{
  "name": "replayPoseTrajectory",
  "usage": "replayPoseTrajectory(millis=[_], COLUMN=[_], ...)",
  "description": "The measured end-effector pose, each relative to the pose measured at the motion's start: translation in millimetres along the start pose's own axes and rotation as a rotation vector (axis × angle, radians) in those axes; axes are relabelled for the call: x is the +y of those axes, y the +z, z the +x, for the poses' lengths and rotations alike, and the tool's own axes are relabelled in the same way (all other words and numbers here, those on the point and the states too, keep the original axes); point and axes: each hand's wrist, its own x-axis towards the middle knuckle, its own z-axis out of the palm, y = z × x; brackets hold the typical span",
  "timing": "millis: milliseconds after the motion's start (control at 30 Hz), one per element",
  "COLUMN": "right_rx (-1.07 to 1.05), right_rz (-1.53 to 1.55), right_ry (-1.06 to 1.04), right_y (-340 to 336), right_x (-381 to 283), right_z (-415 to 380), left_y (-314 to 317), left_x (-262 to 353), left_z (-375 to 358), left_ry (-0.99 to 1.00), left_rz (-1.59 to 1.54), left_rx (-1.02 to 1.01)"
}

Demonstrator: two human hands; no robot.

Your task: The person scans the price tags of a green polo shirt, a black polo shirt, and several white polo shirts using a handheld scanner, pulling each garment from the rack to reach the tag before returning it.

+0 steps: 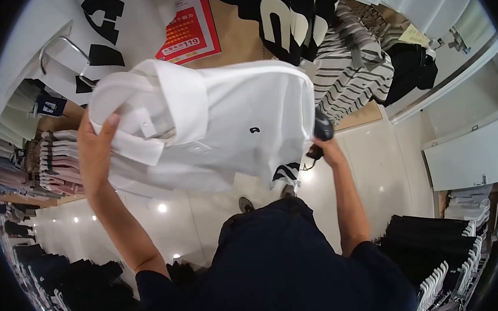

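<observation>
A white collared shirt (229, 116) with a small black mark on its front is stretched out before me. My left hand (97, 146) grips it near the collar, thumb on the inside of the neck. On the right, my right hand (326, 150) is closed round a dark handheld device (323, 126), which is against or just beside the shirt's right edge; a dark cord hangs below it. A metal hanger hook (65, 50) rises at the upper left, just above the collar.
A red notice (186, 35) lies beyond the shirt. Striped shirts (349, 67) hang at the upper right. Pink and white garments (59, 163) hang at the left. Dark clothes on white hangers (434, 246) fill the lower right, more dark clothes (85, 288) the lower left.
</observation>
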Motion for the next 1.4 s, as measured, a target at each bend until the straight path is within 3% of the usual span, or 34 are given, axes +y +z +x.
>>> replayPoseTrajectory(millis=[33,67,133,233,333,467,500,633,733,767,867,933,1000,1067,1200,1233,1267,1367,1400], right_rx=[-0.128,-0.110,-0.158,-0.398,-0.470,-0.305,-0.298,-0.268,-0.226,-0.214,-0.175,-0.152,-0.153,-0.209,-0.574,-0.416,-0.385,-0.491,-0.418], right_rz=[0.086,0.206,0.333,0.255,0.069,-0.278,-0.229,-0.243,-0.176,-0.128,0.031,0.150,0.280,0.493,0.842,0.824,0.802,0.717,0.701], right_ry=[-0.054,-0.149,-0.036,0.110,0.094,0.155,0.158,0.191,0.200,0.196,0.177,0.154,0.174,0.228,0.317,0.309,0.288,0.138,0.095], right_y=[9,27,46,51,54,25,17,-9,-15,-17,-19,-20,-15,-9,7,20,27,9,5], right_x=[13,25,37,40,47,93,100,129,137,134,120,116,109,101,92,95,56,50,41], right_z=[5,6,10,14,17,41,40,53,70,74,89,104,116,123,131,130,105,98,89], left_y=[-4,-7,-9,-4,-1,-4,-7,-19,-56,-85,-85,-117,-113,-106,-121,-123,-123,-122,-121], left_x=[6,13,29,55,82,115,125,168,185,182,205,210,220,230,230,225,219,195,185], left_z=[1,2,0,-1,-3,4,6,13,23,30,34,40,46,53,60,61,63,68,68], left_ry=[-0.006,-0.012,0.002,0.051,0.059,0.163,0.154,0.222,0.378,0.551,0.409,0.490,0.381,0.308,0.136,0.128,0.123,0.103,0.098], left_rz=[0.054,0.111,0.177,0.257,0.298,0.465,0.612,0.634,0.839,0.963,0.623,0.695,0.471,0.320,0.271,0.281,0.290,0.331,0.349], left_rx=[0.032,0.065,0.133,0.224,0.278,0.445,0.499,0.505,0.431,0.304,0.400,0.295,0.365,0.428,0.577,0.581,0.585,0.574,0.570])
